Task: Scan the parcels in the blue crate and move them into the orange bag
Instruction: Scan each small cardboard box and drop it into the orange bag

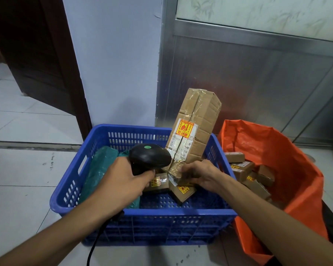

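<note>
A blue crate (96, 148) stands on the floor in front of me. My left hand (121, 183) grips a black barcode scanner (149, 155), its head pointing right at a tall cardboard parcel (195, 123). That parcel stands tilted over the crate, label facing me, and my right hand (198, 175) grips its lower end. Inside the crate lie a green bagged parcel (100, 166) on the left and two small cardboard boxes (183, 191) under my hands. The orange bag (288, 160) stands open to the right with several small boxes (244, 168) inside.
The scanner's black cable (96, 239) hangs down over the crate's front wall to the floor. A metal-panelled partition (258, 77) rises behind the crate and bag, a white wall and dark door frame (52, 54) to the left. Tiled floor surrounds the crate.
</note>
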Available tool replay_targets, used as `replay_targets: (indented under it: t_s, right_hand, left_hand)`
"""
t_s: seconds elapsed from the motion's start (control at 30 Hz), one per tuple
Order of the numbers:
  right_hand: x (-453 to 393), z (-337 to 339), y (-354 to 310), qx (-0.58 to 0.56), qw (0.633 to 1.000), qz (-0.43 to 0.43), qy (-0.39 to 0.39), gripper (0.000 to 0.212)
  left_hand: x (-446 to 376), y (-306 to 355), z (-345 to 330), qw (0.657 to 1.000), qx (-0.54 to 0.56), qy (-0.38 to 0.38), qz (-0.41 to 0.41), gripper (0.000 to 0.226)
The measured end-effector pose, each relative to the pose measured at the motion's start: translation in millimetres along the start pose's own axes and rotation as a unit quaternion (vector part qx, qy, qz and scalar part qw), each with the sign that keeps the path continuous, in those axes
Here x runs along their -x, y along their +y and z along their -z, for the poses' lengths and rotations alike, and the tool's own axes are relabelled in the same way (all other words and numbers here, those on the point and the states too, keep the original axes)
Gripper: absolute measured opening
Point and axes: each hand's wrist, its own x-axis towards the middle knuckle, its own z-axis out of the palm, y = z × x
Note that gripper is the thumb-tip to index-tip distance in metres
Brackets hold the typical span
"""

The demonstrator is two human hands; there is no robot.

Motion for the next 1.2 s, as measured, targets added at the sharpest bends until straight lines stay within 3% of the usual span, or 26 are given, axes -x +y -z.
replay_targets:
  t_s: [0.23,0.4,0.8,1.0,1.2]
  right_hand:
    - [-5,15,-6,-0.088,0.995,-0.029,-0.025,0.036]
    - [-10,30,-11,-0.178,0.982,-0.060,-0.011,0.067]
    - [-27,94,-29,-0.277,0.957,-0.002,0.086,0.075]
    - [-28,156,-16,-0.319,0.932,0.005,0.173,0.063]
    - [-28,199,11,-0.307,0.925,-0.036,0.219,0.030]
  left_hand:
    - [-3,-2,3,1.000,0.024,0.012,0.013,0.003]
    - [-2,0,2,0.999,0.023,0.017,0.015,0.002]
    - [2,6,2,0.999,0.039,0.010,0.020,0.003]
    - [7,8,1,1.000,0.014,-0.001,0.011,0.007]
    - [12,15,-5,1.000,-0.013,-0.001,0.004,0.014]
